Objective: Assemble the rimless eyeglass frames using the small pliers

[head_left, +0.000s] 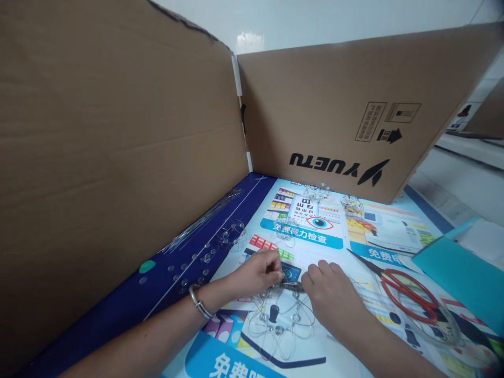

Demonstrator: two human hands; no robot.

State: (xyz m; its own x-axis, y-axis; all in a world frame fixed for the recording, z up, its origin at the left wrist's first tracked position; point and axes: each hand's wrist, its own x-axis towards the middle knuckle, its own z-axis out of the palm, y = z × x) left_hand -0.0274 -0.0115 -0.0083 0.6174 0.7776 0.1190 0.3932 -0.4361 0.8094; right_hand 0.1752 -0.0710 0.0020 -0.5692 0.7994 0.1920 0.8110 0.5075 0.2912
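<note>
My left hand (264,270), with a silver bangle on its wrist, is closed in a pinch at the upper edge of a wire-and-bead piece (278,330). Facing it, my right hand (326,289) is wrapped round a small dark metal tool (292,286), apparently pliers. The tool's tip points left and meets the wire at my left fingertips. Looped thin wires and clear beads of the piece spread below both hands on the printed sheet. What exactly the left fingers pinch is too small to make out, but wire runs into them.
Red-handled scissors (409,296) lie at the right, near a teal folder (464,278). Loose clear beads (184,266), thin wires (205,218) and a green blob (147,266) are on the blue strip. More wire pieces (352,205) lie behind. Cardboard panels (315,105) stand at the left and back.
</note>
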